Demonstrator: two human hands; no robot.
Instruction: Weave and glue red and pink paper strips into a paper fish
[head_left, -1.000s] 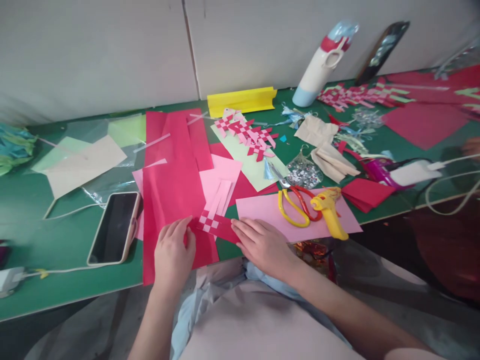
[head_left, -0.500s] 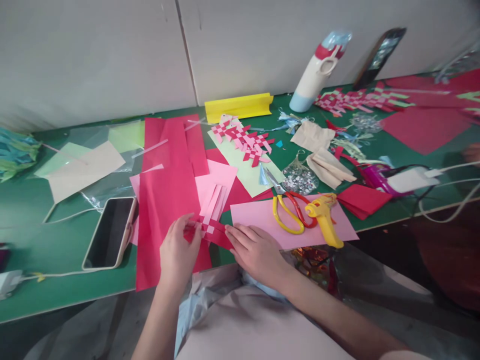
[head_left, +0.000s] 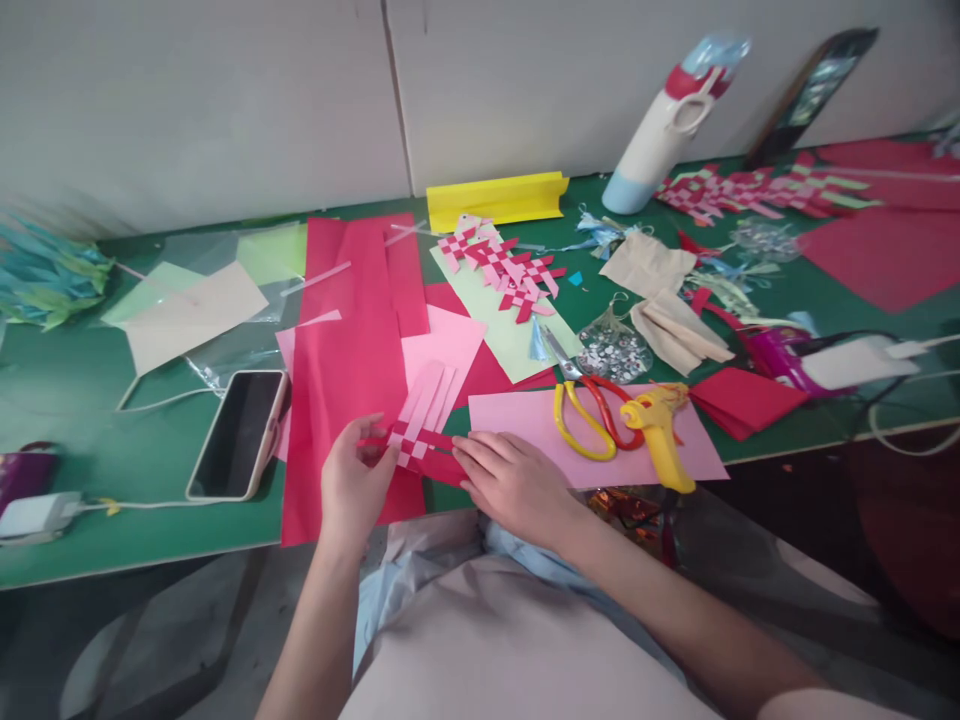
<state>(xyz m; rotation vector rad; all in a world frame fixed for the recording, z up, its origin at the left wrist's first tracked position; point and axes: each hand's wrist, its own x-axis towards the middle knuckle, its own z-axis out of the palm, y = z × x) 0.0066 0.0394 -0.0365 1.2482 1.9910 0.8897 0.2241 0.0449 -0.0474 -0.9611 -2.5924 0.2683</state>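
Observation:
Between my hands is a small piece of woven paper strips (head_left: pixel 417 446), red and pale pink, with a checkered patch. Its pink strips point away from me and its red strips run to the right. My left hand (head_left: pixel 357 476) pinches its left edge between thumb and fingers. At the right end, my right hand (head_left: pixel 510 488) holds the red strips, thumb out of sight beneath. Under the work lie a large red paper sheet (head_left: pixel 341 380) and a pink sheet (head_left: pixel 461 345). Finished woven fish shapes (head_left: pixel 502 262) rest on a pale green sheet (head_left: pixel 517 345) beyond.
To the right, scissors (head_left: pixel 585 415) and a yellow glue gun (head_left: pixel 658 430) lie on pink paper (head_left: pixel 517 415). A phone (head_left: pixel 238 435) is at left. A bottle (head_left: pixel 671 125) and a propped phone (head_left: pixel 814 95) stand at the back. Cables (head_left: pixel 911 420) trail over the right edge.
The view has shifted slightly, so the table's things sit a little farther right. Both hands keep hold of the woven paper, and a gap now shows between its red strips.

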